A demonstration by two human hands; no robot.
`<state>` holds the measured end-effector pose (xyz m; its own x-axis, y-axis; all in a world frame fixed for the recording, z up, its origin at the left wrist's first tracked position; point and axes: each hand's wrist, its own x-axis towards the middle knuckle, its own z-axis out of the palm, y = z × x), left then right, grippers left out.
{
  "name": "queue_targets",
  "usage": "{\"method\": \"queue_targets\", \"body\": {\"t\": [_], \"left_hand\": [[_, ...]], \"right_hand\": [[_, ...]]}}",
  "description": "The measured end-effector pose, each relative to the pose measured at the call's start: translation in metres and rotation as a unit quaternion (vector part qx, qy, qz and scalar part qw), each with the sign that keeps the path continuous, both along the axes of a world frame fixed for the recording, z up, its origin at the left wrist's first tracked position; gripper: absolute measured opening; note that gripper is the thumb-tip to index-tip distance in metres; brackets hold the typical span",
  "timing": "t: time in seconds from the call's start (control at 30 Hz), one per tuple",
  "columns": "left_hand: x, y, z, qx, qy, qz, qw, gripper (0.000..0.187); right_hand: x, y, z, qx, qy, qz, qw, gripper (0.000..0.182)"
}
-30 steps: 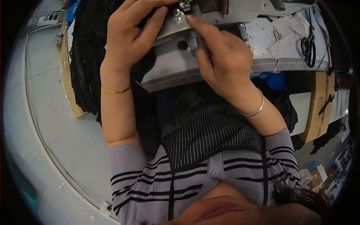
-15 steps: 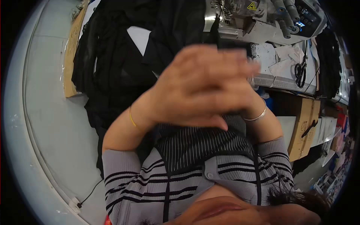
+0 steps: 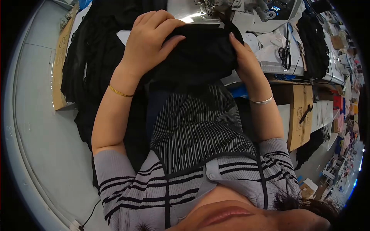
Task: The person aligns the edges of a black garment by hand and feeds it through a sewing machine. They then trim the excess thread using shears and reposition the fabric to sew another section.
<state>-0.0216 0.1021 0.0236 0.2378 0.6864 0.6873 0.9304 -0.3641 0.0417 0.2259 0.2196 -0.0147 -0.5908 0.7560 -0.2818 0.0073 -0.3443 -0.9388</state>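
Black fabric [image 3: 204, 50] is spread between my two hands, in front of the sewing machine's shiny metal plate [image 3: 192, 15]. My left hand [image 3: 148, 38] grips the cloth's far left side, fingers bent over it and thumb pointing right. On the right edge, my right hand [image 3: 246, 57] holds the same cloth with the thumb on top; its other fingers are mostly hidden underneath. A narrow dark strip of cloth curves up beside the right fingertips, near the machine.
More black cloth [image 3: 96, 57] is heaped at the left. Black scissors [image 3: 285, 56] lie right of the machine, near paper scraps [image 3: 269, 40]. A lit control panel [image 3: 274, 10] is at the top right. Cardboard [image 3: 300, 115] stands below the table's right side.
My hands were together and blurred in front of my chest. They have moved apart and forward and now grip the black fabric at the machine. The view has shifted slightly.
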Motion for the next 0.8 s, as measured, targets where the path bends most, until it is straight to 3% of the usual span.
{"method": "queue_targets", "body": {"t": [0.23,0.33,0.4,0.47,0.53,0.57,0.6,0.63,0.67,0.77,0.8], "left_hand": [[0.009,0.015,-0.01,-0.014,-0.017,0.029,0.999,0.026],[0.014,0.023,-0.012,0.018,-0.005,0.007,1.0,0.03],[0.021,0.024,-0.014,0.035,-0.018,-0.044,0.998,0.04],[0.04,0.015,-0.017,-0.017,-0.055,-0.093,0.994,0.055],[0.047,0.01,-0.018,-0.058,-0.063,-0.15,0.985,0.056],[0.044,0.002,-0.018,-0.059,-0.069,-0.142,0.986,0.056],[0.036,-0.008,-0.013,-0.132,-0.053,-0.155,0.978,0.053],[0.029,-0.02,-0.006,-0.203,-0.037,-0.167,0.964,0.051],[0.017,-0.042,0.003,-0.191,-0.024,-0.145,0.971,0.049],[0.009,-0.151,0.041,-0.361,-0.063,0.002,0.931,0.052],[0.017,-0.191,0.046,-0.418,-0.112,0.047,0.9,0.05]], "right_hand": [[-0.009,0.019,-0.022,-0.078,0.164,-0.13,0.975,0.048],[-0.015,0.016,-0.022,-0.089,0.183,-0.145,0.968,0.047],[-0.012,0.012,-0.022,-0.089,0.251,-0.209,0.941,0.047],[0.012,-0.004,-0.011,0.004,0.212,-0.178,0.961,0.047],[0.06,-0.029,-0.002,0.027,0.263,-0.208,0.942,0.043],[0.115,-0.026,-0.009,0.096,0.341,-0.136,0.925,0.044],[0.117,-0.036,0.046,0.187,0.246,-0.301,0.902,0.054],[0.144,-0.027,0.083,0.207,0.233,-0.183,0.932,0.052],[0.171,-0.014,0.105,0.222,0.216,-0.063,0.949,0.049],[0.151,-0.011,0.112,0.188,0.22,-0.006,0.957,0.048],[0.111,-0.121,0.114,0.165,0.222,0.022,0.961,0.048]]}}
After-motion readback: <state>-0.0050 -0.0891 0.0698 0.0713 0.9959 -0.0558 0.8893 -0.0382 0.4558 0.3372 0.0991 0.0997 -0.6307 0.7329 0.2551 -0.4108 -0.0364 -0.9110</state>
